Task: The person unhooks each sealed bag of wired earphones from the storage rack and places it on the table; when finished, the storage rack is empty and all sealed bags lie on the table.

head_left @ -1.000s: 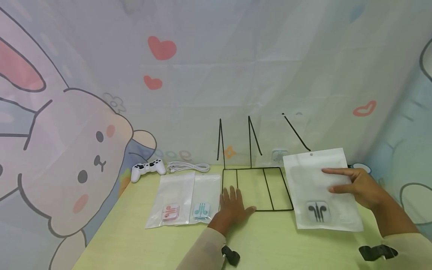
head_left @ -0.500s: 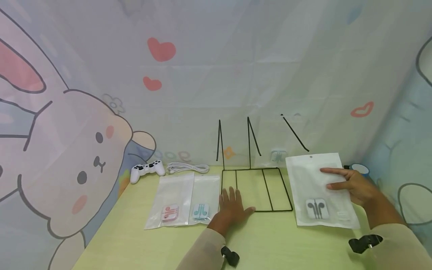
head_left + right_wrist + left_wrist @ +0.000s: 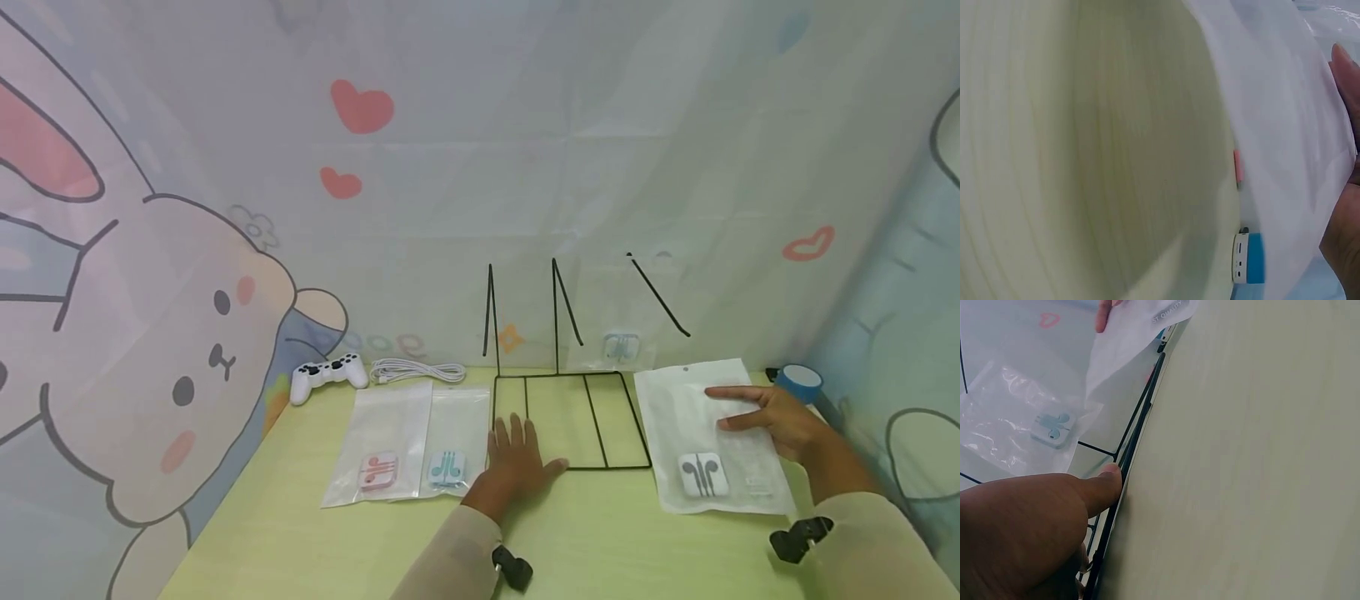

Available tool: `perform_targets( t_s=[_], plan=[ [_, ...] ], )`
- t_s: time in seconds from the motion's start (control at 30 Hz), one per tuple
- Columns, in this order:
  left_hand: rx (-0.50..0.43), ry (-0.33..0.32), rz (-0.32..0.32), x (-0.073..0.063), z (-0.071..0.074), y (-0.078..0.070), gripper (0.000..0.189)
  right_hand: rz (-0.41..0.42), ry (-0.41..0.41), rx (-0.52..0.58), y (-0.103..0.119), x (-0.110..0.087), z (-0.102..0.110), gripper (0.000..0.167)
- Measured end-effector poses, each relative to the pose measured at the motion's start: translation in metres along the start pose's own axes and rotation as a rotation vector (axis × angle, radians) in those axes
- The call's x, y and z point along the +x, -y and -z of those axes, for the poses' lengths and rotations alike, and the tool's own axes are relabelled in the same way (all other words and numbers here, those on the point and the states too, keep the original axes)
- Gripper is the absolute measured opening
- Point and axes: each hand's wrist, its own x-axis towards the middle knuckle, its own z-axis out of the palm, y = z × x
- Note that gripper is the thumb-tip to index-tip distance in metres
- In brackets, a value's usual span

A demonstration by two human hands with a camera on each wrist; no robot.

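My left hand [image 3: 513, 471] lies with straight, spread fingers on the left front part of a black wire display rack [image 3: 622, 468], its thumb along the front bar. To the right, my right hand [image 3: 783, 425] grips the right side of a white zip bag [image 3: 675, 408], index finger and thumb extended across its front. Grey earphones in a square case [image 3: 703, 475] show through the lower part of that bag. Behind the rack's base, a clear bag with light blue earphones [image 3: 621, 346] hangs at the right prong.
Two more bags, with pink earphones [image 3: 378, 472] and teal earphones [image 3: 447, 469], lie left of the rack. Behind them are a white game controller [image 3: 328, 377] and a coiled white cable [image 3: 417, 371]. A blue round object [image 3: 799, 383] stands at the back right.
My right hand has lowered the white bag and brought it slightly left, tilting its top back. More of the blue round object shows behind it. My left hand has stayed on the rack.
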Motion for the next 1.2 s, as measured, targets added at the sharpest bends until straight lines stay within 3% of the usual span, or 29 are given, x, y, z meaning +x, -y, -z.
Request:
perform_targets(
  t_s=[0.43, 0.83, 1.2],
  plan=[
    [-0.014, -0.011, 0.002, 0.001, -0.003, 0.002, 0.102, -0.083, -0.125, -0.171, -0.017, 0.017, 0.003, 0.055],
    [-0.024, 0.02, -0.005, -0.005, 0.008, -0.004, 0.1, -0.158, -0.267, -0.383, -0.025, 0.03, 0.007, 0.086],
    [0.011, 0.032, 0.007, -0.013, 0.014, -0.006, 0.101, -0.182, -0.281, -0.527, -0.025, 0.028, 0.006, 0.103]
  ],
)
